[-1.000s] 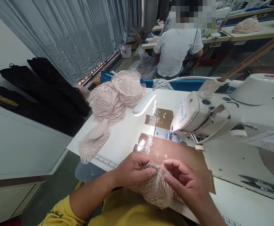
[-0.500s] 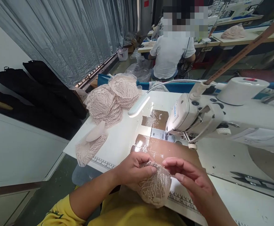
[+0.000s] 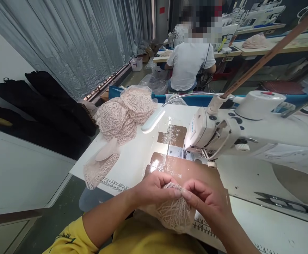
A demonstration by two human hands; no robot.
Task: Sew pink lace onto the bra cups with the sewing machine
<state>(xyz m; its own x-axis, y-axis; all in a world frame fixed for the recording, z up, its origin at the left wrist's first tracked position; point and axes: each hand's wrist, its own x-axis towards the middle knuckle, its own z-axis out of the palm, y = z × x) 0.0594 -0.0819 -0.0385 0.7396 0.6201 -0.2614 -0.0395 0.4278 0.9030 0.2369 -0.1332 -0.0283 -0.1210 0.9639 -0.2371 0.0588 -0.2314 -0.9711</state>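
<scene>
A beige lace piece (image 3: 173, 213), rounded like a cup, is held at the near edge of the white sewing table (image 3: 135, 160). My left hand (image 3: 154, 188) grips its upper left edge with closed fingers. My right hand (image 3: 207, 201) pinches the top edge just beside the left thumb. Both hands sit in front of the white sewing machine (image 3: 249, 132), whose needle area (image 3: 193, 155) lies a short way beyond them.
A heap of beige lace pieces (image 3: 124, 114) lies at the table's far left, one hanging over the edge (image 3: 97, 171). A gooseneck lamp (image 3: 154, 120) lights the brown taped area. Black snips (image 3: 286, 203) rest at right. A person in a white shirt (image 3: 189, 63) sits ahead, back turned.
My right hand, which was open and apart from the lace half a second ago, has closed in and pinched its top edge. The view shifted slightly.
</scene>
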